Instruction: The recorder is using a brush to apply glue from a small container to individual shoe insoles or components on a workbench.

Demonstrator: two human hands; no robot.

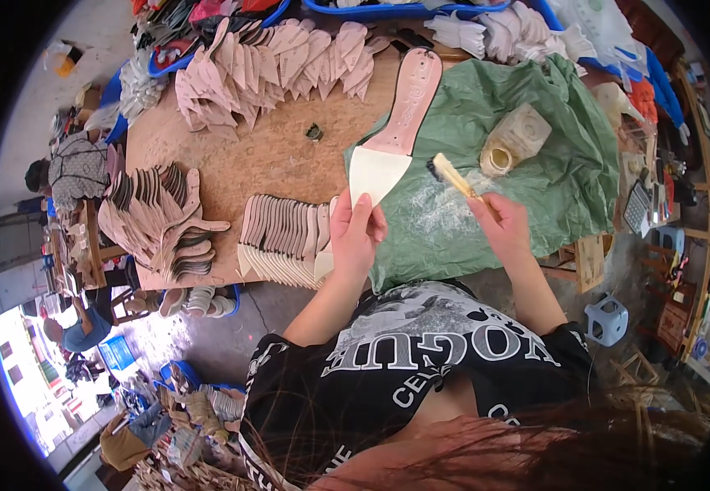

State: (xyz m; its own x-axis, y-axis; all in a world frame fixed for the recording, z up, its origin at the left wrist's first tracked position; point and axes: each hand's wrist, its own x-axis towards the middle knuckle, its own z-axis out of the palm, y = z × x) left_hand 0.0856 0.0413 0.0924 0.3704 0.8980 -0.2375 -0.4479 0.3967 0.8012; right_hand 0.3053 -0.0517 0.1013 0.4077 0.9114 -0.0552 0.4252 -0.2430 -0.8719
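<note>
My left hand [358, 227] pinches a shoe insole [414, 100] by its cream-coloured pointed end [378, 172]. The insole's pink rounded end, dark along its edge, points away from me over the table. A brush [455, 176] with a pale handle and dark bristles is in my right hand [501, 222], its bristles above white smears on a green sheet [568, 188]. Beyond that hand a translucent plastic jug [522, 135] stands on the sheet, with a round yellowish mouth. Beside my left wrist lies a row of overlapping pink insoles [285, 225] with cream ends towards me.
More pink insoles [158, 217] lie in a heap at the table's left, and a long pile of pink pieces [265, 69] lines the far side. A small dark object [314, 132] rests mid-table. Blue bins [404, 10] stand behind; a blue stool [606, 317] is at right. Other people [85, 323] are at left.
</note>
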